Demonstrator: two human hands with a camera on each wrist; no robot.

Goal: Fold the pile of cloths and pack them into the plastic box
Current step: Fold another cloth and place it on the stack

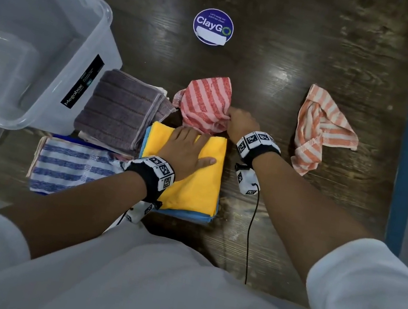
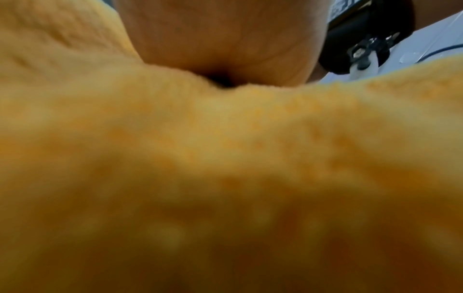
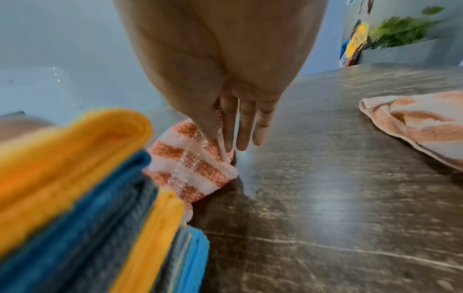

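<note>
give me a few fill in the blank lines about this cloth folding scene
1. The left hand lies flat on the yellow cloth; the layer right under it is ____.
2. The red-striped cloth is pinched by the ____.
3. The round sticker on the table reads ____.
4. The plastic box carries a label reading ____.
Missing words: blue; right hand; ClayGo; Megabox.

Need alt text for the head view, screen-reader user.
The left hand presses flat on a folded yellow cloth topping a stack, while the right hand pinches a crumpled red-striped cloth beyond it. A clear plastic box sits at left.
</note>
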